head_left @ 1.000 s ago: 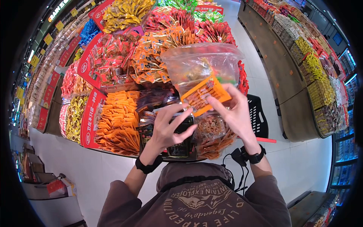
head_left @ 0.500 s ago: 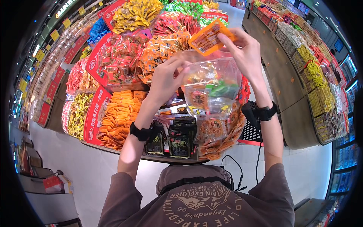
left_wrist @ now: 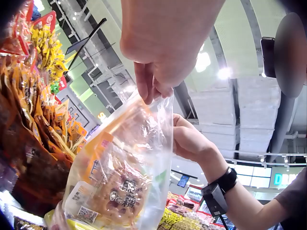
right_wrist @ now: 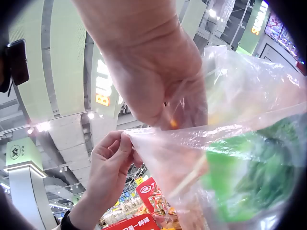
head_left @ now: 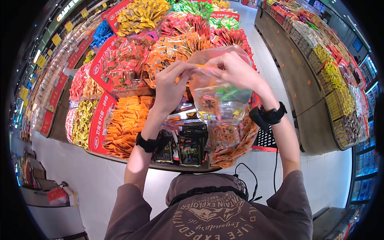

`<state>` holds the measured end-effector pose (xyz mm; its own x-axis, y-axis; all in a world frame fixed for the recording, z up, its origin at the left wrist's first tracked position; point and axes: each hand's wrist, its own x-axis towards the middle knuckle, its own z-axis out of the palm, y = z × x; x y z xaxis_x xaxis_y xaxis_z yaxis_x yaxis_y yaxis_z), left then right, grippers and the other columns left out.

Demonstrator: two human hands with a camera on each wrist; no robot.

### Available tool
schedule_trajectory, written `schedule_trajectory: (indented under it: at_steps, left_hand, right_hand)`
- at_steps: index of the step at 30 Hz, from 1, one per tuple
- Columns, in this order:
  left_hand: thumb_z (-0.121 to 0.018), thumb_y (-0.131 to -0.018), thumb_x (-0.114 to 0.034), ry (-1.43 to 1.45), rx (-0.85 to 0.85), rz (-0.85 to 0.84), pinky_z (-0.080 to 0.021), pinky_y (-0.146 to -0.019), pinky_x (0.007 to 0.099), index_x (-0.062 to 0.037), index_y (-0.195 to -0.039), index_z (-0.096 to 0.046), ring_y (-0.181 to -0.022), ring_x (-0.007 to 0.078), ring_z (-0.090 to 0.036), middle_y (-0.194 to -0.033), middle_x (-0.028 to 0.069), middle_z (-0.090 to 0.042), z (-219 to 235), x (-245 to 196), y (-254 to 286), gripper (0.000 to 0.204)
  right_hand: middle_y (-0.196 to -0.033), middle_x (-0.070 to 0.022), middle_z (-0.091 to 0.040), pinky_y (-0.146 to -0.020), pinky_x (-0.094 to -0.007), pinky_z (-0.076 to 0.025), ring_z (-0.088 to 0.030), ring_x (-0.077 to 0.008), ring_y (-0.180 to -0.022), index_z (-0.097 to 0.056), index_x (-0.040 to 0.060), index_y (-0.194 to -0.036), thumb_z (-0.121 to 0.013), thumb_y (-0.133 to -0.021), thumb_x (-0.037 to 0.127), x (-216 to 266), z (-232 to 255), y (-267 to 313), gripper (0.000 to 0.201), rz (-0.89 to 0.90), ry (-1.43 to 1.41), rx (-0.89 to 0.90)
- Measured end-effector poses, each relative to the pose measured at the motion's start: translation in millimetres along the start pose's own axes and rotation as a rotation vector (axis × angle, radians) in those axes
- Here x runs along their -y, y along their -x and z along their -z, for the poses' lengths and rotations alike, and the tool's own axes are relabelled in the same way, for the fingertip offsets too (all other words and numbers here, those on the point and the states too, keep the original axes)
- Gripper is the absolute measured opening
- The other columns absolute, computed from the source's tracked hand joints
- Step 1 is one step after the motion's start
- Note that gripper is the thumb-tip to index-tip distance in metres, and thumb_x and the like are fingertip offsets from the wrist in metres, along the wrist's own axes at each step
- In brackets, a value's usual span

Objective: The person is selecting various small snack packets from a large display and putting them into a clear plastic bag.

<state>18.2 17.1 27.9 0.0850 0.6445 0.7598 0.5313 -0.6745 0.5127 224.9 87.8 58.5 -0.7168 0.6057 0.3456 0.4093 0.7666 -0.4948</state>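
Observation:
My left hand [head_left: 170,86] pinches the rim of a clear plastic bag [left_wrist: 160,127] at its upper left corner. Over the bag's mouth, my right hand [head_left: 238,70] reaches in with its fingers and holds an orange snack packet [head_left: 203,66], mostly hidden by the hand and the plastic. Inside the bag, a clear snack packet with dark lettering [left_wrist: 122,189] sits low, and a green packet [right_wrist: 230,177] shows through the film. The bag hangs over the front of the snack display.
Below the hands lie black packets [head_left: 191,150] and orange packets [head_left: 126,128]. Orange-printed packets [head_left: 172,52] are heaped behind. Red divider signs [head_left: 100,124] edge the display. A black basket [head_left: 267,138] stands at right, and another shelf [head_left: 316,96] runs beyond the aisle.
The orange packet rose over the bag, then went down into its mouth with my right hand. My left hand moved up to the bag's rim and stays there.

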Motion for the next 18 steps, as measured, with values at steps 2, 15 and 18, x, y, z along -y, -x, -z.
schedule_trajectory:
  at_steps: [2, 15, 18]
  left_hand:
    - [-0.065, -0.087, 0.005, 0.020, -0.010, -0.006, -0.052, -0.062, 0.0258, 0.0002, -0.092, -0.069, -0.069, 0.0132, -0.067, -0.082, 0.0070, -0.068, -1.1, 0.1, -0.2, 0.008]
    - [-0.063, -0.086, 0.007, 0.026, -0.063, 0.006, -0.053, -0.064, 0.0254, 0.0021, -0.090, -0.068, -0.069, 0.0138, -0.067, -0.082, 0.0065, -0.068, 5.1, 4.5, 2.0, 0.007]
    - [-0.063, -0.086, 0.007, 0.027, -0.051, 0.002, -0.053, -0.063, 0.0255, 0.0006, -0.091, -0.068, -0.069, 0.0142, -0.067, -0.081, 0.0062, -0.068, 3.6, 6.1, 1.6, 0.010]
  right_hand:
    - [-0.067, -0.0133, -0.067, -0.057, -0.0341, -0.047, -0.063, -0.0226, -0.057, -0.073, 0.0054, -0.103, -0.062, -0.093, 0.020, 2.4, -1.4, -1.6, 0.021, -0.022, 0.003, -0.002]
    - [-0.071, -0.0195, -0.066, -0.059, -0.0386, -0.048, -0.065, -0.0318, -0.064, -0.072, 0.0002, -0.083, -0.065, -0.080, 0.007, -20.7, -5.8, -1.2, 0.010, 0.024, 0.179, 0.158]
    - [-0.076, -0.0214, -0.067, -0.065, -0.0418, -0.051, -0.067, -0.0352, -0.071, -0.072, -0.0007, -0.083, -0.066, -0.081, 0.009, -16.4, -7.4, 1.5, 0.011, -0.051, 0.295, 0.283]
